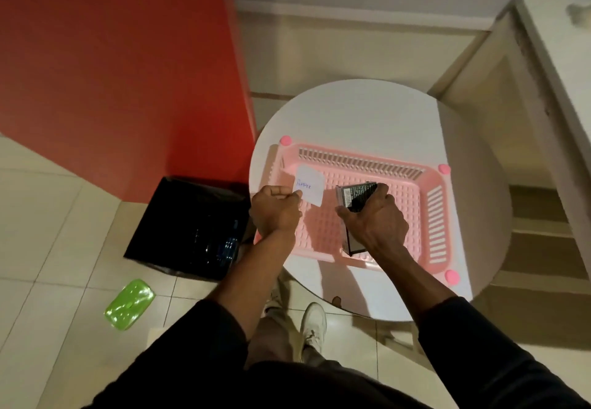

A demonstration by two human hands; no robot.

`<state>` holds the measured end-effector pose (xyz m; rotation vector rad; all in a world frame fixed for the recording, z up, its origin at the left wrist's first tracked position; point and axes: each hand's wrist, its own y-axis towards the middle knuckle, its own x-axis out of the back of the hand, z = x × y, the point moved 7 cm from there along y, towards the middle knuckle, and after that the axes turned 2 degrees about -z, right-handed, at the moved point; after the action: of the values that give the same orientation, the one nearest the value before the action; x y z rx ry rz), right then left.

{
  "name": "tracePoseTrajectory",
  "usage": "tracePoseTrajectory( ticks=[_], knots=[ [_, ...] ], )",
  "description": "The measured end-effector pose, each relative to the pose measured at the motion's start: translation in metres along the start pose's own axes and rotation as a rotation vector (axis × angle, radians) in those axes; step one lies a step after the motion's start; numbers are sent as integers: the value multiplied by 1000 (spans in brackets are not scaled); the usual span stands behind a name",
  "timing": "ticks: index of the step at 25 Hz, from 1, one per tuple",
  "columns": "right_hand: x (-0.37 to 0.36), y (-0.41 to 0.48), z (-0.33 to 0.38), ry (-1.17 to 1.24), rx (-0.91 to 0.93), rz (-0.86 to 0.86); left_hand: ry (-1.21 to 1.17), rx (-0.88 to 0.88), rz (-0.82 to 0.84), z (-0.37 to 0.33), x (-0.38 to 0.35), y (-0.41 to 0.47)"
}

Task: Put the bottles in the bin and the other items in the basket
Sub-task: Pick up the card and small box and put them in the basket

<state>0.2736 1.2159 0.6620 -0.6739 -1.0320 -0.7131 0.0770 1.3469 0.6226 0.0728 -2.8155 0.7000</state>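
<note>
Your left hand is pinching a white paper note over the pink basket. Your right hand is gripping a dark box, fingers curled round it, inside the basket on the round table.

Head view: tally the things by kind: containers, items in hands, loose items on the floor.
Containers: 2, pink basket, black bin.
Held items: 2, white card in left hand, dark box in right hand.
Loose floor items: 1, green plastic piece.
Total: 5.

basket floor open, bin mouth open
</note>
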Motion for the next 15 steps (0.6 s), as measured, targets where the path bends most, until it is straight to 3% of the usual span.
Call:
tracePoseTrajectory(
  ticks=[9, 15],
  knots=[
    [-19, 10, -32, -47, -251, -4, 329, -67, 62, -10, -66, 58],
    [-31, 21, -35, -54, -239, 0, 481, -113, -27, -14, -72, 71]
  ],
)
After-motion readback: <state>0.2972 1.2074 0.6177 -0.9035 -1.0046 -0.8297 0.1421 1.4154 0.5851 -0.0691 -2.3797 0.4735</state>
